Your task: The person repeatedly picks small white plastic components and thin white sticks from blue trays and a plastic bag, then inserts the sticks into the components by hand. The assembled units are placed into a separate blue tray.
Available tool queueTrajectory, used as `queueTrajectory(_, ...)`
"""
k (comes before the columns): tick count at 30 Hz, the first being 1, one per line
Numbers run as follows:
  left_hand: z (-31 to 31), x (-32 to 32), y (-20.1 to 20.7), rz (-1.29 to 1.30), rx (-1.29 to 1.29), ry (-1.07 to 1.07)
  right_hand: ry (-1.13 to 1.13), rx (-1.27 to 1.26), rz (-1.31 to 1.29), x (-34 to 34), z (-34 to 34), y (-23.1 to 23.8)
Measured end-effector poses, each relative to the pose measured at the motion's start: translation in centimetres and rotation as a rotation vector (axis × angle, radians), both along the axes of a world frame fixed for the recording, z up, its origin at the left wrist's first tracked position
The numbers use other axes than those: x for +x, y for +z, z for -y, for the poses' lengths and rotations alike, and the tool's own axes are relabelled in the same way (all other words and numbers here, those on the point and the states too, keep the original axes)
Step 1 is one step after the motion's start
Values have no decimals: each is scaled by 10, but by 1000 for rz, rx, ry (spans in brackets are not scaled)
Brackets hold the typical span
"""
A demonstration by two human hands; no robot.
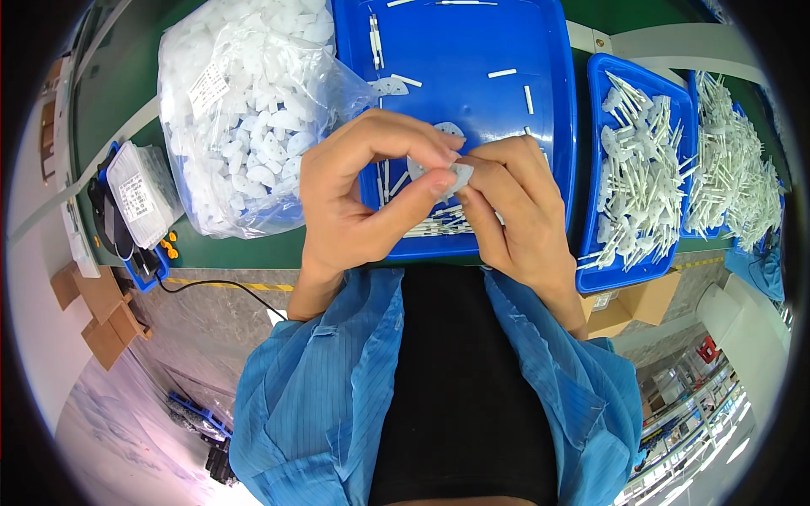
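Note:
Over the front part of a large blue tray [472, 101], my two hands meet at a small white plastic piece [460, 180]. My left hand [363, 185] pinches it between thumb and forefinger. My right hand [516, 190] grips it from the other side with fingertips closed; whether a thin rod is also in those fingers is hidden. Behind the fingers lies another white plastic piece [449, 129]. White rods [440, 221] lie in a heap at the tray's front edge, partly under my hands, and single rods [501, 73] are scattered farther back.
Left of the tray stands a clear bag [245, 118] full of white plastic pieces. Beyond it is a labelled pack [145, 190] beside small orange parts [171, 245]. To the right, a blue tray [629, 270] holds rods joined to white pieces; another heap [734, 160] lies farther right.

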State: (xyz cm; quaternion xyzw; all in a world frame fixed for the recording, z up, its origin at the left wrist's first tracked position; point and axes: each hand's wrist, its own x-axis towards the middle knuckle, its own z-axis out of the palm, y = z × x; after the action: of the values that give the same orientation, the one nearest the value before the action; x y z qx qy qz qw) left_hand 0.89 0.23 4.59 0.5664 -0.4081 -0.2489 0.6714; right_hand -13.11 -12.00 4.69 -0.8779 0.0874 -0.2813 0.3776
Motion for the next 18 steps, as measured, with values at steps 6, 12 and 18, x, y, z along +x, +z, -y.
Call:
queueTrajectory(6,3,-7,2,-23,56,79,-5,36,2,1,-1,2)
queueTrajectory(12,-3,10,1,82,28,-78,-1,30,-2,0,-2,3)
queueTrajectory(18,-3,5,-1,-171,28,-150,14,80,-10,-2,-3,3)
